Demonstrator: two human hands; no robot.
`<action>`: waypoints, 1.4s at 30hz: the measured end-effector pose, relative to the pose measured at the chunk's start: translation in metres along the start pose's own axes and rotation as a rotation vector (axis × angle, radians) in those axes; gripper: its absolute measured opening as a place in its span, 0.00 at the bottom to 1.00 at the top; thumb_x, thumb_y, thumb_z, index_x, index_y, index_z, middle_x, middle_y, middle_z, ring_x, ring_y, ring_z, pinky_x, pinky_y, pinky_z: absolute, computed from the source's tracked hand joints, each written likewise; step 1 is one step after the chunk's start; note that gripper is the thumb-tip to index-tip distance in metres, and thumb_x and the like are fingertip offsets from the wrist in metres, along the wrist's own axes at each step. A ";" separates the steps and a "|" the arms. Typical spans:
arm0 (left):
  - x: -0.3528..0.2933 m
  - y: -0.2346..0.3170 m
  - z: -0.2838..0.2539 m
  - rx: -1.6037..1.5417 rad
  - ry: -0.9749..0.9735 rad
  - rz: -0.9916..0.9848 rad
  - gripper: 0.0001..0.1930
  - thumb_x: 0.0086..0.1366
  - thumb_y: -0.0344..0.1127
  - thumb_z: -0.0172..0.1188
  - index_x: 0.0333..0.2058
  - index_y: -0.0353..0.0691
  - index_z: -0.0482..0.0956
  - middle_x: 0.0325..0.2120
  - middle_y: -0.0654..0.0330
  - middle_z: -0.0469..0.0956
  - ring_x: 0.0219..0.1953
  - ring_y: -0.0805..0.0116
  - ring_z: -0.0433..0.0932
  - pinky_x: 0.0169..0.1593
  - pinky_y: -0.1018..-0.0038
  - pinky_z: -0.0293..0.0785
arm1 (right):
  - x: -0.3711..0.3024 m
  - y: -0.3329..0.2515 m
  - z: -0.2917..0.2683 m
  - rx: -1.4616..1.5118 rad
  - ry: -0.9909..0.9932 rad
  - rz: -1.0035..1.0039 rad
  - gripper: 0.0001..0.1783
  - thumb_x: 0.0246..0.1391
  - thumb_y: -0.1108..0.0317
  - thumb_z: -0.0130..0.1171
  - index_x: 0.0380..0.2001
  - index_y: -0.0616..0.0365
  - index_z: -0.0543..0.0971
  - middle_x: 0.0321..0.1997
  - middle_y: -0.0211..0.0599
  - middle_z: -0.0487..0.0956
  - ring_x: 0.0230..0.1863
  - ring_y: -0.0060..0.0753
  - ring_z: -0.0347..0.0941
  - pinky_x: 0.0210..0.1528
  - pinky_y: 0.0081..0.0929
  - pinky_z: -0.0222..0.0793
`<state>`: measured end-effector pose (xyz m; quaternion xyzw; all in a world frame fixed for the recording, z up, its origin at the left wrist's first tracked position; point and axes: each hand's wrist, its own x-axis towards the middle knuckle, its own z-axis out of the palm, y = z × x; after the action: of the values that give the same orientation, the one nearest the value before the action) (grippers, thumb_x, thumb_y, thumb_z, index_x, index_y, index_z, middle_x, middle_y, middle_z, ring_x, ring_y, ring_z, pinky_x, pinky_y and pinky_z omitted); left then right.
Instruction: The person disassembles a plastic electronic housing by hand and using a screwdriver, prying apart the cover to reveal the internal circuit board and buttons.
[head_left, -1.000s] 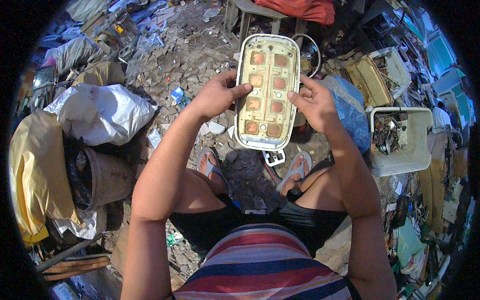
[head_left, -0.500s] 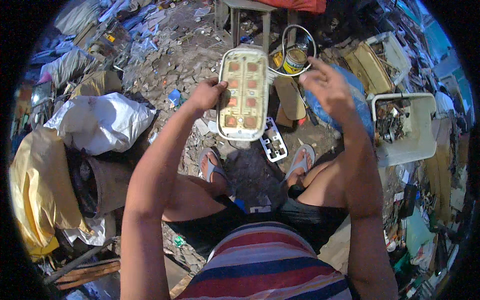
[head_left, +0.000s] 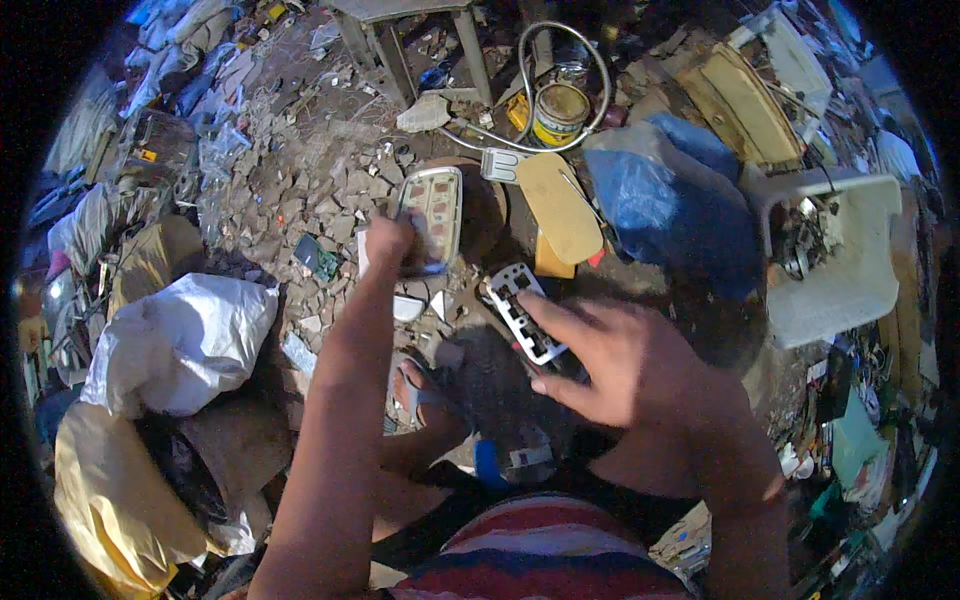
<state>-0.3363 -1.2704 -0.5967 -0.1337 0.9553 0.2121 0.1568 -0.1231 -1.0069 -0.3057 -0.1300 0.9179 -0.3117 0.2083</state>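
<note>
My left hand (head_left: pixel 388 243) grips the near left edge of a cream oblong plastic casing (head_left: pixel 436 215) with rows of copper-coloured squares inside. It is tilted above the rubble, by a round brown base. My right hand (head_left: pixel 625 360) is over a white plastic frame (head_left: pixel 512 300) with square cut-outs, near my feet. Its thumb and forefinger are apart. The forefinger overlaps the frame's right edge; whether it touches is unclear. Beyond the frame lies a tan oval board (head_left: pixel 560 205) with a thin rod on it.
A yellow-banded tin (head_left: pixel 560 112) stands inside a looped metal hose (head_left: pixel 607 75), near a wooden stool (head_left: pixel 480 60). To the right are a blue plastic bag (head_left: pixel 670 195) and a pale bin (head_left: pixel 835 300) holding scrap. White sacking (head_left: pixel 190 340) lies at the left, amid broken pieces.
The casing has been lowered and tilted in my left hand. My right hand has come down from beside the tin to the white frame. The view has shifted.
</note>
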 end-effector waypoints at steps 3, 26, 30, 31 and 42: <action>0.013 0.001 0.012 -0.087 -0.085 0.084 0.34 0.54 0.57 0.59 0.50 0.33 0.70 0.38 0.41 0.78 0.43 0.48 0.78 0.48 0.62 0.72 | 0.018 0.027 0.006 0.052 0.073 -0.058 0.38 0.47 0.54 0.60 0.59 0.57 0.62 0.37 0.51 0.75 0.37 0.52 0.74 0.39 0.43 0.71; 0.024 0.007 -0.018 -0.405 -0.477 -0.366 0.25 0.58 0.44 0.64 0.52 0.45 0.68 0.32 0.63 0.76 0.23 0.74 0.69 0.23 0.75 0.66 | 0.005 0.038 0.052 0.514 -0.096 0.458 0.34 0.51 0.53 0.60 0.58 0.58 0.66 0.44 0.59 0.75 0.49 0.58 0.72 0.52 0.44 0.67; 0.018 0.012 0.007 -0.410 -0.529 -0.184 0.28 0.54 0.43 0.66 0.53 0.43 0.69 0.33 0.62 0.80 0.28 0.69 0.74 0.32 0.71 0.71 | -0.015 0.034 0.116 0.781 -0.105 0.567 0.33 0.50 0.55 0.60 0.56 0.61 0.67 0.40 0.51 0.79 0.43 0.49 0.76 0.46 0.40 0.71; 0.009 0.042 0.021 -0.367 -0.573 -0.191 0.28 0.54 0.43 0.66 0.52 0.42 0.70 0.34 0.61 0.80 0.30 0.68 0.76 0.35 0.71 0.72 | -0.024 0.035 0.139 0.852 -0.094 0.610 0.33 0.50 0.56 0.61 0.56 0.61 0.66 0.39 0.49 0.79 0.41 0.44 0.77 0.44 0.38 0.72; -0.099 0.015 -0.077 0.330 -0.654 0.192 0.30 0.56 0.49 0.61 0.51 0.35 0.68 0.43 0.46 0.76 0.43 0.53 0.77 0.49 0.66 0.71 | -0.111 0.057 0.048 1.040 0.220 0.889 0.29 0.54 0.55 0.58 0.54 0.60 0.68 0.35 0.38 0.80 0.37 0.30 0.76 0.40 0.28 0.71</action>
<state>-0.2693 -1.2734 -0.4901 0.0581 0.8843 0.1008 0.4521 -0.0091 -0.9469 -0.3419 0.4075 0.6312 -0.6078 0.2570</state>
